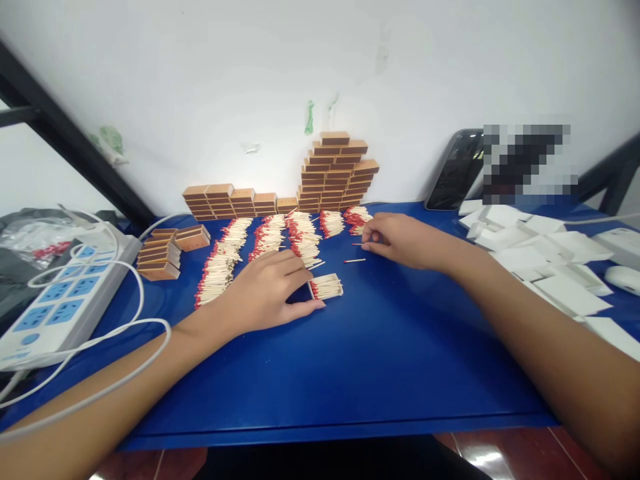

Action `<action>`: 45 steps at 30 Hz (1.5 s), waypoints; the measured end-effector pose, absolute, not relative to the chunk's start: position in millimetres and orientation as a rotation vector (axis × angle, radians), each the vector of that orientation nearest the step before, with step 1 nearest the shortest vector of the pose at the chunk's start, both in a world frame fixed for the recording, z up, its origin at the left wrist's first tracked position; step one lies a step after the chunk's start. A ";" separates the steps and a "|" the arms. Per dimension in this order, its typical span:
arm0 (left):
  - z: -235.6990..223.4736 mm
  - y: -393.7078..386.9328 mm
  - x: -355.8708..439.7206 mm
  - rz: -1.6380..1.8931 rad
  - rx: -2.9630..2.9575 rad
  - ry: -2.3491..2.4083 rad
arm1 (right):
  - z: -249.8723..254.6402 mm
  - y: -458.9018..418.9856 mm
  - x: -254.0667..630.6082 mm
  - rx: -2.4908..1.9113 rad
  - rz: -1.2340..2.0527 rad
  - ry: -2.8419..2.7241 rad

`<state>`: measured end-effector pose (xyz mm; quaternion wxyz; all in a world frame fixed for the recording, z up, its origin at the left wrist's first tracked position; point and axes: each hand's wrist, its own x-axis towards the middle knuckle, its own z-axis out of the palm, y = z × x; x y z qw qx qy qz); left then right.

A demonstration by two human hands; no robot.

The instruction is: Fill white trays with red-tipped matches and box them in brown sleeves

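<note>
My left hand (pixel 273 288) rests on the blue table, its thumb and fingers around the left end of a small white matchbox tray (pixel 327 287). Red-headed matches lie side by side inside the tray, heads to the left. To the right, my right hand (pixel 395 239) pinches a single match (pixel 357 245) just above the table; its fingertips are partly hidden. One loose match (pixel 355 261) lies below that hand. Behind both hands are several heaps of matches, among them a long one (pixel 223 257) at left and a small one (pixel 331 224) near the middle.
Closed matchboxes (pixel 337 179) are stacked against the wall, with a smaller pile (pixel 159 255) at left. White empty trays (pixel 545 250) lie heaped at right. A phone (pixel 456 170) leans on the wall. A power strip (pixel 67 300) and looping white cable flank my left arm.
</note>
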<state>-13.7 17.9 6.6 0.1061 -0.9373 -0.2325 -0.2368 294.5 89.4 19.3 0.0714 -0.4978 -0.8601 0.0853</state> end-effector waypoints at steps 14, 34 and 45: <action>6.4 17.3 -13.8 -0.679 -2.766 -0.719 | 26.2 70.9 284.3 -1.398 0.604 -2.623; 6.8 17.5 -13.9 -0.615 -2.822 -0.758 | 24.8 29.8 243.2 -1.036 0.623 -2.571; 7.0 17.8 -13.6 -0.674 -2.795 -0.724 | 32.7 75.7 284.6 -1.348 0.201 -2.455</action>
